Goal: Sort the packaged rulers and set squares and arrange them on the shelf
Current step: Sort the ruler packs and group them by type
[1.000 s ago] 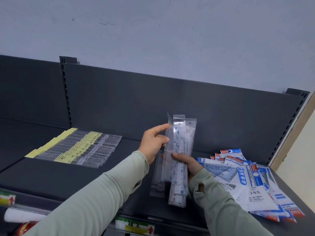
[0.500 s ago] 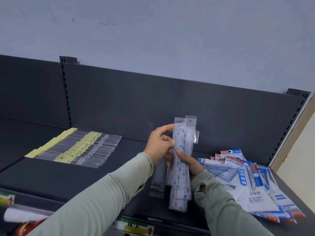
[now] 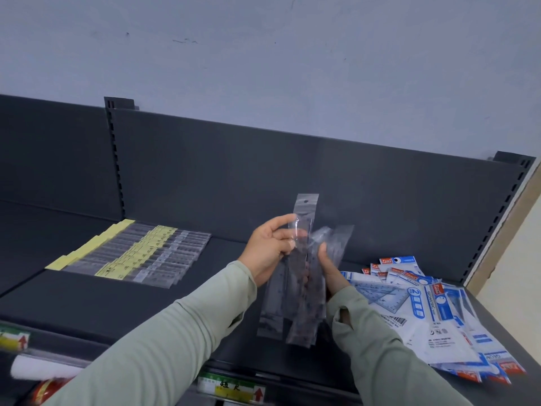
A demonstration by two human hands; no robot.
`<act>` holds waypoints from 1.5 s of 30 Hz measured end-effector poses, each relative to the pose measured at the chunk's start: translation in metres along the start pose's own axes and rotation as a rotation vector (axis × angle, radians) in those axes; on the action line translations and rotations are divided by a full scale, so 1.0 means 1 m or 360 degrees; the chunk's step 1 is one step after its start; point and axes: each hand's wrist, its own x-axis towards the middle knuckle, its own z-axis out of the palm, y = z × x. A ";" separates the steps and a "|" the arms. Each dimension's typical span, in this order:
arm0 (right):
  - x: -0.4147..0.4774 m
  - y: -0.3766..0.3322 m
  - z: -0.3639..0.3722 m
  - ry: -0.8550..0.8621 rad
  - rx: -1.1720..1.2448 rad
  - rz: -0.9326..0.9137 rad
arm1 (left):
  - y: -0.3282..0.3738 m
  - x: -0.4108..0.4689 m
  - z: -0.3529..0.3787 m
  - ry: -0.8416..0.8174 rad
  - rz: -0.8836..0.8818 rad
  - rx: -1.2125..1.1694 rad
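**Q:** Report hand status.

**A:** I read the left hand (image 3: 270,252) pinching one clear ruler sleeve (image 3: 301,230) upright. The right hand (image 3: 329,268) is clasped around the remaining ruler packets (image 3: 304,312), above the dark shelf (image 3: 117,303).

**Q:** Other stock?

**A:** Sorted rulers (image 3: 140,253) lie left; set-square packs (image 3: 424,312) are piled right.

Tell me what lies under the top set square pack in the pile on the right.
Under the top set square pack more blue-and-white packs fan out, edges showing at the back and right. How many, and the dark shelf beneath, are covered.
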 end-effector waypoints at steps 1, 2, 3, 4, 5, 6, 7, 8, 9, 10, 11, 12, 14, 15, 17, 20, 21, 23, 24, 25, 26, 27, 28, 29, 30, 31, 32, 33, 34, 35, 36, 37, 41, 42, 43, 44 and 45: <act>0.000 0.001 0.000 -0.0010 -0.0012 0.0032 | 0.000 0.000 -0.001 -0.0008 -0.0029 0.0009; 0.000 0.001 -0.001 0.0010 -0.0027 0.0052 | -0.001 0.001 -0.002 -0.0003 -0.0056 0.0030; 0.002 0.002 -0.002 0.0032 -0.0024 0.0059 | -0.002 0.001 -0.002 0.0009 -0.0082 0.0059; 0.001 0.002 -0.001 0.0046 -0.0015 0.0050 | -0.002 0.001 -0.003 0.0029 -0.0111 0.0092; 0.000 0.002 -0.001 0.0045 -0.0013 0.0028 | -0.003 0.000 -0.002 0.0054 -0.0143 0.0123; -0.001 0.002 -0.002 0.0050 -0.0041 0.0005 | -0.003 0.000 -0.001 0.0074 -0.0178 0.0145; -0.001 0.002 -0.002 0.0059 -0.0087 -0.0004 | -0.003 0.000 0.001 0.0093 -0.0209 0.0157; -0.002 0.003 -0.001 0.0073 -0.0128 0.0001 | -0.001 -0.001 0.003 0.0111 -0.0239 0.0161; -0.003 0.003 0.000 0.0070 -0.0153 0.0017 | 0.000 0.000 0.005 0.0140 -0.0273 0.0165; -0.003 0.004 -0.001 0.0065 -0.0185 0.0033 | 0.002 0.001 0.006 0.0178 -0.0309 0.0169; -0.003 0.005 -0.001 0.0051 -0.0196 0.0037 | 0.003 0.003 0.008 0.0219 -0.0344 0.0165; -0.004 0.005 -0.001 0.0037 -0.0182 0.0047 | 0.004 0.005 0.008 0.0260 -0.0377 0.0151; -0.004 0.007 -0.002 -0.0010 -0.0100 0.0086 | 0.006 0.008 0.008 0.0324 -0.0436 0.0134; -0.003 0.008 -0.004 -0.0023 -0.0073 0.0100 | 0.006 0.009 0.009 0.0343 -0.0454 0.0129; -0.001 0.010 -0.005 -0.0029 -0.0042 0.0125 | 0.007 0.010 0.010 0.0369 -0.0472 0.0099; 0.001 0.011 -0.004 -0.0059 0.0071 0.0152 | 0.009 0.011 0.013 0.0366 -0.0462 0.0076; 0.000 0.010 -0.002 -0.0072 0.0076 0.0156 | 0.009 0.012 0.013 0.0367 -0.0431 0.0117; -0.002 0.007 0.002 -0.0051 0.0060 0.0183 | 0.008 0.014 0.008 0.0399 -0.0355 0.0284; -0.002 0.005 0.003 -0.0041 0.0057 0.0191 | 0.006 0.016 0.003 0.0428 -0.0325 0.0401; -0.002 0.004 0.003 -0.0047 0.0069 0.0193 | 0.003 0.018 -0.005 0.0472 -0.0299 0.0543; 0.000 0.004 0.002 -0.0066 0.0094 0.0190 | 0.000 0.021 -0.015 0.0528 -0.0264 0.0717; 0.002 0.004 -0.001 -0.0084 0.0131 0.0187 | -0.002 0.022 -0.025 0.0560 -0.0240 0.0921; 0.002 0.005 -0.003 -0.0098 0.0155 0.0187 | -0.004 0.022 -0.034 0.0542 -0.0248 0.1178; 0.003 0.005 -0.004 -0.0102 0.0156 0.0186 | -0.004 0.020 -0.043 0.0462 -0.0323 0.1484; 0.003 0.006 -0.005 -0.0090 0.0141 0.0187 | -0.005 0.016 -0.049 0.0349 -0.0437 0.1811; 0.003 0.006 -0.005 -0.0068 0.0124 0.0188 | -0.008 0.013 -0.055 0.0247 -0.0550 0.2109; 0.003 0.006 -0.005 -0.0032 0.0104 0.0193 | -0.010 0.010 -0.060 0.0163 -0.0645 0.2339; 0.003 0.007 -0.004 0.0010 0.0085 0.0196 | -0.012 0.007 -0.063 0.0117 -0.0718 0.2452; 0.003 0.007 -0.003 0.0045 0.0067 0.0200 | -0.013 0.006 -0.065 0.0105 -0.0736 0.2509; 0.004 0.007 -0.002 0.0070 0.0062 0.0206 | -0.013 0.005 -0.066 0.0110 -0.0731 0.2522; 0.005 0.008 -0.002 0.0094 0.0062 0.0209 | -0.013 0.005 -0.067 0.0107 -0.0699 0.2531; 0.005 0.008 -0.001 0.0117 0.0060 0.0207 | -0.013 0.006 -0.068 0.0097 -0.0700 0.2528; 0.005 0.009 -0.002 0.0199 0.0042 0.0183 | -0.013 0.007 -0.068 0.0051 -0.0756 0.2437; 0.005 0.008 -0.002 0.0205 0.0035 0.0175 | -0.014 0.008 -0.068 0.0047 -0.0761 0.2392; 0.005 0.008 -0.003 0.0214 0.0029 0.0170 | -0.014 0.008 -0.069 0.0056 -0.0741 0.2350; 0.005 0.008 -0.003 0.0226 0.0027 0.0167 | -0.013 0.008 -0.069 0.0066 -0.0711 0.2322; 0.005 0.008 -0.003 0.0235 0.0033 0.0166 | -0.012 0.009 -0.069 0.0066 -0.0679 0.2290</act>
